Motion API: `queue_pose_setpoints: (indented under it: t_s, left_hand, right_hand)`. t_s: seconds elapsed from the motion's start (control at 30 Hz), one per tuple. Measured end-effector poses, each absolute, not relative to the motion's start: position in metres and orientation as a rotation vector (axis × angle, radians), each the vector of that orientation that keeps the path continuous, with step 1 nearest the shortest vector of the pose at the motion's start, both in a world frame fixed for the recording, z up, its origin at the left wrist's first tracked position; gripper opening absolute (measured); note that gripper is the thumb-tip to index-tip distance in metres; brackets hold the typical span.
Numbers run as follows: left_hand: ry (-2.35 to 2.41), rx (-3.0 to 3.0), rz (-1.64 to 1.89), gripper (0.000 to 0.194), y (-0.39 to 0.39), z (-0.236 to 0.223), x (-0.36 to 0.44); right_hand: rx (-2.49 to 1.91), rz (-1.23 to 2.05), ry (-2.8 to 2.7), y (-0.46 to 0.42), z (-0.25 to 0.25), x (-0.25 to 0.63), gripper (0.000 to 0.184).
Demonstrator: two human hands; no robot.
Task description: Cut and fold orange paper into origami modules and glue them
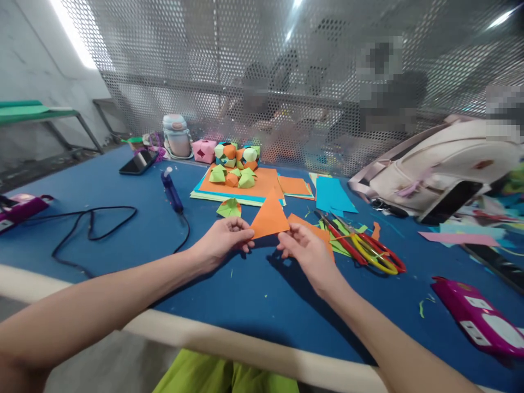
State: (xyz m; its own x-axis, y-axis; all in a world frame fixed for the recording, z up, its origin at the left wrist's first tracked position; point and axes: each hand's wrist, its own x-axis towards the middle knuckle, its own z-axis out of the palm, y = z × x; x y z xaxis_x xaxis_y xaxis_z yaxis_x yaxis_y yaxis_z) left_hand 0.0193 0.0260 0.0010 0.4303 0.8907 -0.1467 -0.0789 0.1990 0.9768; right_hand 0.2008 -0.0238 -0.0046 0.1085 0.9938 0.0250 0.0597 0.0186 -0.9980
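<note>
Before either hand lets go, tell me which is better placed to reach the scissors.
Right, most likely. The right hand is nearer the scissors, which lie on its side; the left hand is farther off. Both hands hold the orange paper triangle, though.

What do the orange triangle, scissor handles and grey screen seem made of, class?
Orange triangle: matte paper, thin and crisp-edged.
Scissor handles: probably smooth plastic, from their even, bright colours.
Grey screen: likely metal with a dull sheen, judging by its regular holes.

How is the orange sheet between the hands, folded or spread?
Folded, it appears: the orange sheet shows a triangular outline, its lower corners pinched by the left hand and right hand.
</note>
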Motion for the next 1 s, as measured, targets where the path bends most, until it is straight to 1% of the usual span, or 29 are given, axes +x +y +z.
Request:
queue_pose_setpoints:
  t_s: [0.2, 0.27, 0.33, 0.4, 0.47, 0.53, 0.67, 0.83, 1.0]
  left_hand:
    - [0.769, 0.978, 0.761, 0.030, 0.018, -0.001, 0.022]
    - [0.737, 0.972, 0.738, 0.033, 0.016, -0.002, 0.022]
    - [0.729, 0.997, 0.702, 0.035, 0.015, -0.002, 0.022]
    - [0.743, 1.040, 0.655, 0.035, 0.013, -0.002, 0.021]
    - [0.761, 1.099, 0.616, 0.031, 0.011, 0.001, 0.019]
    - [0.757, 1.163, 0.585, 0.026, 0.009, 0.006, 0.016]
    - [0.711, 1.156, 0.532, 0.029, 0.007, 0.015, 0.012]
    - [0.717, 0.952, 0.636, 0.019, 0.005, 0.018, 0.012]
    - [0.717, 0.842, 0.751, 0.009, 0.003, 0.020, 0.014]
  right_hand:
    - [-1.283, 1.040, -0.994, -0.023, -0.010, 0.191, 0.064]
    - [-1.199, 1.139, -0.918, -0.023, -0.009, 0.191, 0.058]
    - [-1.139, 1.230, -0.869, -0.022, -0.007, 0.192, 0.046]
    - [-1.134, 1.230, -0.890, -0.022, -0.007, 0.194, 0.038]
    - [-1.168, 1.161, -0.976, -0.023, -0.007, 0.197, 0.034]
    - [-1.234, 1.080, -1.085, -0.025, -0.006, 0.200, 0.032]
    - [-1.336, 0.965, -1.288, -0.032, -0.001, 0.201, 0.029]
    - [-1.281, 0.972, -1.431, -0.039, 0.004, 0.192, 0.027]
    - [-1.345, 0.926, -1.458, -0.039, 0.001, 0.188, 0.029]
